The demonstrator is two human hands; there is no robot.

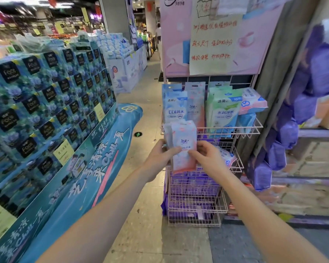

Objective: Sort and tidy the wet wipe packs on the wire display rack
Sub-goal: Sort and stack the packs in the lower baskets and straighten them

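- left hand (160,154) — fingers curled round the left edge of the pink-and-blue pack (183,143), thumb on its face; a second pack seems to sit behind it.
- right hand (204,158) — thumb and fingers pinch the same pack's lower right edge.
- pack's place: upright in the air before the wire rack (198,202), just below the top basket (241,128), on no shelf.
- top basket stock: blue packs (176,109), matching pink pack (195,107), green packs (224,111), tilted pack (253,100) lying on top at right.
- step, judged: returning held stock to its own row.
- next, judged: lift it and slot it upright by the matching pink pack, clear of the wire front.

Boxed stack (46,95) left of wire rack (213,145); aisle (150,95) between.
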